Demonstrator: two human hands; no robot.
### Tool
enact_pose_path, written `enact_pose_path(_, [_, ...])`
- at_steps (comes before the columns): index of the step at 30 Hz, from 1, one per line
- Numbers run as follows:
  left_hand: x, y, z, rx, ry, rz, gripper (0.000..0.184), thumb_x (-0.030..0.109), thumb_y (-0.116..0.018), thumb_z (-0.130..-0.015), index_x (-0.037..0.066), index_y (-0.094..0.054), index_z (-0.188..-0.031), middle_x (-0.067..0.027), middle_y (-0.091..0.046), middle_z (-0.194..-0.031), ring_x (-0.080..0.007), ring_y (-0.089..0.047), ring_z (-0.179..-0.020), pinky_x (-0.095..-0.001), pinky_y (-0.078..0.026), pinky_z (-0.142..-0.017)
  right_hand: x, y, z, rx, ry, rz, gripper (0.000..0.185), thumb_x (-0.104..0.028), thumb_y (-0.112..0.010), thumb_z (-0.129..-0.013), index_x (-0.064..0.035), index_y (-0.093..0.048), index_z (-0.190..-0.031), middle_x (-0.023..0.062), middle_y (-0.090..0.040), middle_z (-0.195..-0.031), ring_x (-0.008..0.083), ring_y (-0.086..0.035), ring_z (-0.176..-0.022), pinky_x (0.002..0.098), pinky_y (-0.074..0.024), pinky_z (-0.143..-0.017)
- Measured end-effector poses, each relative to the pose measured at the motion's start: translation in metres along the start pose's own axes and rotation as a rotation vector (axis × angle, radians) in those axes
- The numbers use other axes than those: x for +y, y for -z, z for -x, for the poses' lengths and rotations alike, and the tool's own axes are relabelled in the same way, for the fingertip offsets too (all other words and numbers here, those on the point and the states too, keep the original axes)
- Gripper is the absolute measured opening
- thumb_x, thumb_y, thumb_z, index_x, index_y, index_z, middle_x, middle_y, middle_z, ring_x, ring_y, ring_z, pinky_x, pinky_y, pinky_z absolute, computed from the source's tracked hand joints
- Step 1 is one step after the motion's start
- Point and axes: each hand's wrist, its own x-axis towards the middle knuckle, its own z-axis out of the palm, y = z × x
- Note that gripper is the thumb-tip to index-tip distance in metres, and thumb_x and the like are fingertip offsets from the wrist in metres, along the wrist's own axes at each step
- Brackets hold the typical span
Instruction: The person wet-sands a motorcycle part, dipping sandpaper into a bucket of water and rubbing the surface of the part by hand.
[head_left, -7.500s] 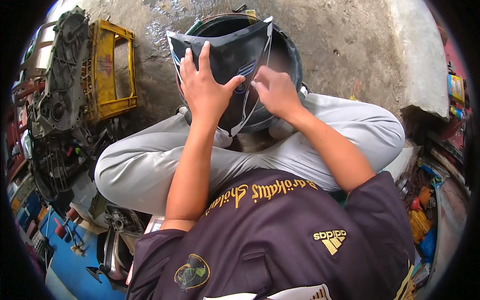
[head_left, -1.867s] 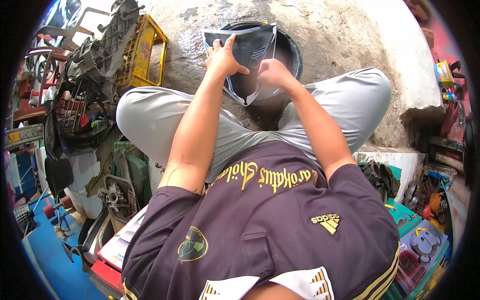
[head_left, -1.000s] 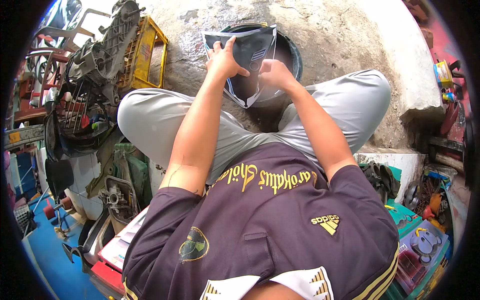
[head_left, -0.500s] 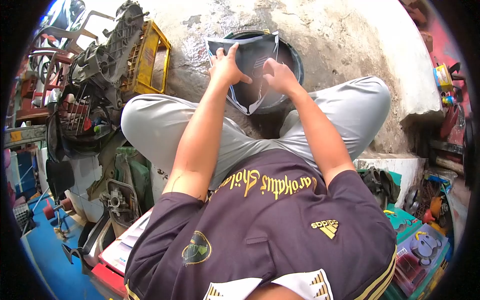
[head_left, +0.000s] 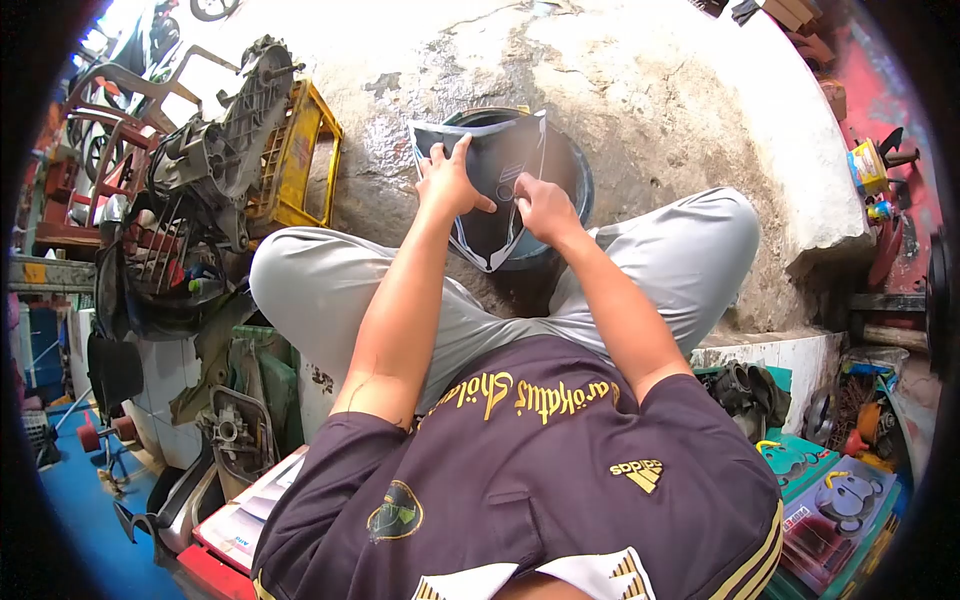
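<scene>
Stained concrete floor (head_left: 650,130) carries a dark tub (head_left: 583,190), across whose left side lies a black shield-shaped panel (head_left: 490,160), probably light, stiff and best held by its edges, left hand (head_left: 448,188) splayed on it, right hand (head_left: 546,208) curled at its edge, grip unclear.

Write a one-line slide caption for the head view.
Left hand spread on a dark panel over a round tub, right hand curled at the panel's edge.

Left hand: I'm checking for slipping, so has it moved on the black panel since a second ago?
No: the left hand shows no visible shift against the printed circle on the black panel.
</scene>
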Motion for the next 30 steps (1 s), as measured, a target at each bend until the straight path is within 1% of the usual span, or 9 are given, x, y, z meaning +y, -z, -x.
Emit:
enact_pose_path(4, [-0.001,0.001,0.001,0.006,-0.014,0.012,0.142,0.038,-0.105,-0.049,0.035,-0.026,-0.166,-0.0203,-0.027,-0.169,-0.0448,-0.032,-0.153,-0.0574,-0.043,-0.117,-0.006,-0.010,0.010,0.108,0.106,0.117,0.012,-0.010,-0.062,-0.093,-0.0074,-0.065,-0.104,0.0231,-0.064,-0.095,0.0475,-0.069,-0.089,0.0536,-0.0567,-0.081])
enact_pose_path(7, [-0.001,-0.001,0.002,0.013,-0.016,0.011,0.141,0.037,-0.105,-0.048,0.034,-0.027,-0.166,-0.0206,-0.028,-0.168,-0.0452,-0.033,-0.152,-0.0573,-0.043,-0.117,-0.019,-0.015,0.019,0.039,0.080,0.195,0.011,-0.007,-0.059,-0.093,-0.0054,-0.064,-0.103,0.0233,-0.066,-0.094,0.0469,-0.069,-0.089,0.0537,-0.0566,-0.081])
enact_pose_path(13, [-0.001,0.001,0.002,0.017,-0.021,0.024,0.140,0.036,-0.105,-0.048,0.033,-0.029,-0.166,-0.0207,-0.028,-0.168,-0.0456,-0.034,-0.151,-0.0574,-0.044,-0.116,-0.015,-0.018,0.020,0.029,0.126,0.074,0.012,-0.001,-0.057,-0.088,-0.0018,-0.068,-0.092,0.0236,-0.067,-0.094,0.0455,-0.068,-0.091,0.0530,-0.0557,-0.082])
enact_pose_path(15, [-0.001,0.002,0.004,0.016,-0.017,0.025,0.140,0.036,-0.105,-0.048,0.033,-0.029,-0.166,-0.0207,-0.028,-0.168,-0.0457,-0.034,-0.151,-0.0574,-0.044,-0.116,-0.010,-0.015,0.014,0.175,0.080,0.051,0.014,-0.001,-0.058,-0.088,-0.0006,-0.070,-0.094,0.0240,-0.067,-0.096,0.0446,-0.068,-0.093,0.0527,-0.0556,-0.083])
enact_pose_path(17, [0.000,0.002,0.005,0.022,-0.019,0.034,0.140,0.035,-0.105,-0.048,0.032,-0.029,-0.166,-0.0207,-0.028,-0.168,-0.0455,-0.034,-0.151,-0.0579,-0.044,-0.116,-0.006,-0.015,0.013,0.209,0.065,0.042,0.015,-0.002,-0.059,-0.088,-0.0005,-0.072,-0.096,0.0244,-0.067,-0.097,0.0444,-0.069,-0.093,0.0528,-0.0556,-0.082])
enact_pose_path(20, [-0.002,-0.001,0.002,0.023,-0.026,0.037,0.141,0.035,-0.105,-0.048,0.033,-0.028,-0.166,-0.0201,-0.028,-0.168,-0.0448,-0.033,-0.151,-0.0585,-0.044,-0.116,-0.011,-0.015,0.017,0.047,0.084,0.113,0.016,-0.004,-0.060,-0.087,-0.0019,-0.073,-0.096,0.0239,-0.068,-0.097,0.0454,-0.069,-0.092,0.0524,-0.0559,-0.084])
enact_pose_path(24, [0.001,0.003,0.004,0.004,-0.001,0.032,0.141,0.035,-0.105,-0.049,0.034,-0.028,-0.166,-0.0194,-0.028,-0.169,-0.0442,-0.033,-0.152,-0.0588,-0.044,-0.116,-0.011,-0.014,0.018,-0.025,0.122,0.043,0.015,-0.004,-0.060,-0.087,-0.0016,-0.074,-0.092,0.0239,-0.069,-0.096,0.0449,-0.069,-0.090,0.0518,-0.0560,-0.083])
enact_pose_path(26, [0.001,0.003,0.003,-0.001,0.001,0.027,0.140,0.036,-0.105,-0.049,0.035,-0.027,-0.166,-0.0189,-0.027,-0.169,-0.0439,-0.033,-0.152,-0.0586,-0.044,-0.116,0.006,-0.017,0.007,0.159,0.078,0.045,0.014,-0.004,-0.060,-0.088,-0.0014,-0.074,-0.089,0.0243,-0.068,-0.096,0.0445,-0.069,-0.090,0.0515,-0.0559,-0.082])
enact_pose_path(30, [0.002,0.004,0.005,-0.007,0.004,0.016,0.140,0.036,-0.105,-0.050,0.034,-0.027,-0.166,-0.0188,-0.027,-0.169,-0.0439,-0.033,-0.152,-0.0591,-0.044,-0.115,-0.003,-0.017,0.008,0.240,0.122,0.008,0.015,-0.004,-0.059,-0.090,-0.0013,-0.073,-0.093,0.0245,-0.066,-0.096,0.0443,-0.068,-0.089,0.0510,-0.0558,-0.081])
